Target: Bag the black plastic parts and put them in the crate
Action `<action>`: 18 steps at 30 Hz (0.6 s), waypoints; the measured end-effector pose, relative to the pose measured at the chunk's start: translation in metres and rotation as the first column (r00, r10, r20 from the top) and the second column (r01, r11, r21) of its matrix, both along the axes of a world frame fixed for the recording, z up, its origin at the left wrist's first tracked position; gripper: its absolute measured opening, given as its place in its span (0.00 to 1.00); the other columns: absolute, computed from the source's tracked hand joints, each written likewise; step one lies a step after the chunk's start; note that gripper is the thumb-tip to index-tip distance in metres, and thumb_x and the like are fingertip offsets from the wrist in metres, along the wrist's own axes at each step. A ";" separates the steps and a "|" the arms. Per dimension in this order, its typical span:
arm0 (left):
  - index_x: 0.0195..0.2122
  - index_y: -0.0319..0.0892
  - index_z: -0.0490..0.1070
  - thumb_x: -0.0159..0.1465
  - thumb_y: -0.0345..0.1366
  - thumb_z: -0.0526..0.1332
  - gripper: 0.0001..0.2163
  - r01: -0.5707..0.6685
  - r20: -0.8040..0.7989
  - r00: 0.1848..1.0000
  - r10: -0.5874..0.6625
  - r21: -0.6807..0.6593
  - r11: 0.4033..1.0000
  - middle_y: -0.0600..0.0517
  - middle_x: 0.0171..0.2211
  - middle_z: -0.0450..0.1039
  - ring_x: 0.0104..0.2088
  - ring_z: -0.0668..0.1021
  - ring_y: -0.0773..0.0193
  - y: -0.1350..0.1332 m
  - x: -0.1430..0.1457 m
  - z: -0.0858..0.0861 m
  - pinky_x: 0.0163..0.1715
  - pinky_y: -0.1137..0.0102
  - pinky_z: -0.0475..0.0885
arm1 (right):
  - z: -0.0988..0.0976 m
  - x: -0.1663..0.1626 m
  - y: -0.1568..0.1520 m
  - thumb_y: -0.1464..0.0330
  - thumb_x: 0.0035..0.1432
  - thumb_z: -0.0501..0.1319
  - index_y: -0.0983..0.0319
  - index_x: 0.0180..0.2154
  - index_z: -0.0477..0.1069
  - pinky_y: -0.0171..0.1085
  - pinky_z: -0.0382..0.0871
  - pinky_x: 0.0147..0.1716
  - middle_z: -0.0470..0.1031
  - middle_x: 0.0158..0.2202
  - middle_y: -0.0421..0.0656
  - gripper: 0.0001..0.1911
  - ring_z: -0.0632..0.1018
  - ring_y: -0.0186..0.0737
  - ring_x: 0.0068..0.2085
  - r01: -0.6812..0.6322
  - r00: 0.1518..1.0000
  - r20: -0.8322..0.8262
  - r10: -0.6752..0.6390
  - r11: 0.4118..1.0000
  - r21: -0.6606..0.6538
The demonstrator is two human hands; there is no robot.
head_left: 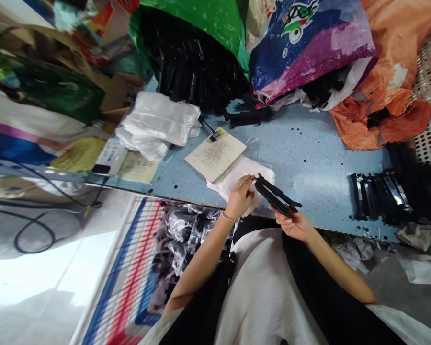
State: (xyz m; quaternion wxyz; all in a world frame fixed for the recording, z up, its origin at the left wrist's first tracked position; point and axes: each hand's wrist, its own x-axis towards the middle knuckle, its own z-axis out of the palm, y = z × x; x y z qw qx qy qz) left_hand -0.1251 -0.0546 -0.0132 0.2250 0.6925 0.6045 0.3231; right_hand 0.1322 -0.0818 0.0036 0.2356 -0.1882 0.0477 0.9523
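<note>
A: Straight to the right hand (293,224), closed around the lower end of a slim black part (273,195), holding it up off the table (319,158), right above the near edge!

B: And in from the other side, the left hand (240,195): fingers bent, tips bunched together at the part's far end. Gripping, or only touching? Cannot tell from here.

A: Slanting, too, far end toward the left, near end down at the right fingers. Close behind, a spread of thin white sheets (260,168), partly covered by a pale board (215,155).

B: Further left, a pile of folded plastic (161,117). At the back, a green bag (215,21), stuffed with dark pieces (187,72). Next along, a blue and purple bag (309,52), then an orange sack (388,76).

A: Over on the right, a row of black parts (371,194), lying side by side!

B: And down below, left of the lap, a striped basket (129,261), loaded with plastic-wrapped items (187,230).
</note>
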 end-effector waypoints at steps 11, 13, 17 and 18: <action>0.73 0.45 0.41 0.70 0.25 0.47 0.31 0.401 -0.168 0.915 -0.367 0.273 0.874 0.41 0.64 0.65 0.62 0.72 0.59 -0.039 0.042 0.037 0.56 0.68 0.76 | 0.005 -0.018 0.008 0.59 0.61 0.62 0.61 0.36 0.71 0.23 0.60 0.13 0.63 0.25 0.36 0.11 0.62 0.28 0.22 0.037 0.930 0.336 -0.149 0.948 0.316; 0.73 0.46 0.39 0.70 0.24 0.47 0.32 0.432 -0.113 0.902 -0.418 0.306 0.849 0.41 0.63 0.65 0.62 0.73 0.59 -0.048 0.049 0.042 0.59 0.65 0.74 | 0.008 -0.021 0.010 0.58 0.59 0.63 0.60 0.33 0.70 0.26 0.60 0.14 0.65 0.25 0.37 0.12 0.64 0.29 0.22 -0.034 0.828 0.511 -0.232 0.888 0.458; 0.73 0.44 0.41 0.69 0.28 0.53 0.33 0.444 -0.038 0.894 -0.446 0.208 0.872 0.37 0.64 0.61 0.64 0.69 0.52 -0.053 0.054 0.043 0.59 0.59 0.74 | 0.022 -0.025 0.003 0.60 0.60 0.64 0.57 0.41 0.74 0.34 0.70 0.28 0.73 0.32 0.41 0.10 0.73 0.36 0.30 -0.342 0.496 0.731 -0.468 0.669 0.660; 0.72 0.43 0.43 0.68 0.31 0.55 0.33 0.455 -0.029 0.888 -0.458 0.187 0.870 0.36 0.63 0.62 0.63 0.70 0.51 -0.053 0.054 0.046 0.58 0.58 0.75 | 0.028 -0.027 0.001 0.61 0.61 0.63 0.57 0.43 0.74 0.37 0.72 0.35 0.75 0.35 0.43 0.10 0.75 0.40 0.34 -0.443 0.409 0.733 -0.543 0.584 0.680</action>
